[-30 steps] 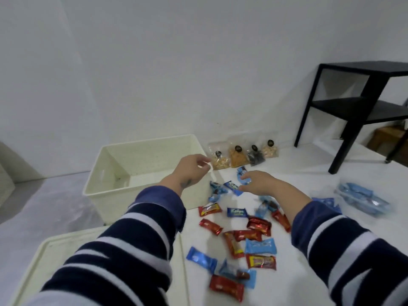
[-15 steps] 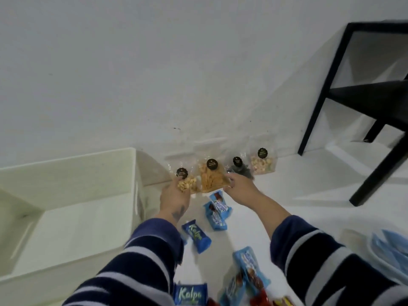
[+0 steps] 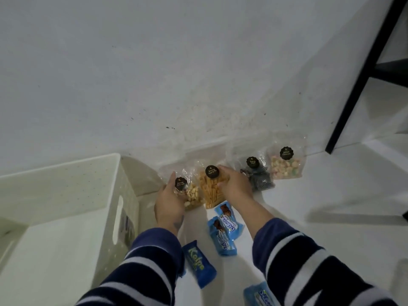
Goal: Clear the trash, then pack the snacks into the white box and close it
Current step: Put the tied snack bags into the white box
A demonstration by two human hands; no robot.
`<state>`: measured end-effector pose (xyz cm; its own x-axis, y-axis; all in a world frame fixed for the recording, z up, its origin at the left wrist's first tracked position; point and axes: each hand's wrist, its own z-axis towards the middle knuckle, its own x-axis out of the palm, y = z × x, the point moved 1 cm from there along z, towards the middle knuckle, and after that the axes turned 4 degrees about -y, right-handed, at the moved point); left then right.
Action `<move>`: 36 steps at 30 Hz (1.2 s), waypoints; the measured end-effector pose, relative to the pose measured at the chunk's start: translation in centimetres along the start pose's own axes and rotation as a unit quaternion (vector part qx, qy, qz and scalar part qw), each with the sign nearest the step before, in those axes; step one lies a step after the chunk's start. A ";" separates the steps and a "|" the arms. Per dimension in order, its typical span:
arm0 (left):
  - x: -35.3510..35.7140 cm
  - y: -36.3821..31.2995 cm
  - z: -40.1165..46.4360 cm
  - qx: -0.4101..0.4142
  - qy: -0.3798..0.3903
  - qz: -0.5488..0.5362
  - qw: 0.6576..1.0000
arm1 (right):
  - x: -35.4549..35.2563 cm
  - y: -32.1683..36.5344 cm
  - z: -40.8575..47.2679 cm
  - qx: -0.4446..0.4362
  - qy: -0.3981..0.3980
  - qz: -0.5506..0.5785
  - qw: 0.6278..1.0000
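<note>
Several clear snack bags with black round labels lean against the white wall. My left hand holds the leftmost bag of pale round snacks. My right hand grips the bag of orange sticks beside it. To the right stand a bag of dark spiral snacks and a bag of pastel puffs, both untouched. The open white box stands at the left, its inside bare. Blue wrapped snacks lie on the floor between my forearms.
A blue Kalpa wrapper lies near my left sleeve, and another blue wrapper sits at the bottom edge. A black table leg stands at the right. The white wall rises right behind the bags.
The view has closed in on the bags at the wall. Both hands reached forward from the loose wrappers and took hold of the two left bags.
</note>
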<state>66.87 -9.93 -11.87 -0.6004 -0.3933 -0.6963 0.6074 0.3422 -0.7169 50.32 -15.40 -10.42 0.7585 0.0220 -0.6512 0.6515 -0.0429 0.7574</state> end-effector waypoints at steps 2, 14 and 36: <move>-0.6 -0.1 -0.3 0.008 -0.018 -0.004 1.000 | -0.3 0.2 -0.5 0.014 0.000 0.048 0.999; -14.1 -7.7 -1.2 0.131 -0.087 -0.033 0.987 | -7.9 11.4 -5.0 -0.084 -0.091 0.160 0.979; -36.2 19.2 -0.4 -0.063 -0.012 -0.161 0.985 | 16.6 27.9 -17.1 0.030 0.014 0.204 0.978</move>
<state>100.09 11.20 -0.41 -0.7379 -0.5186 -0.4319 0.3169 0.2988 -0.9002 81.33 0.82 0.70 0.9556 0.0189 -0.2939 0.2941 -0.1130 0.9491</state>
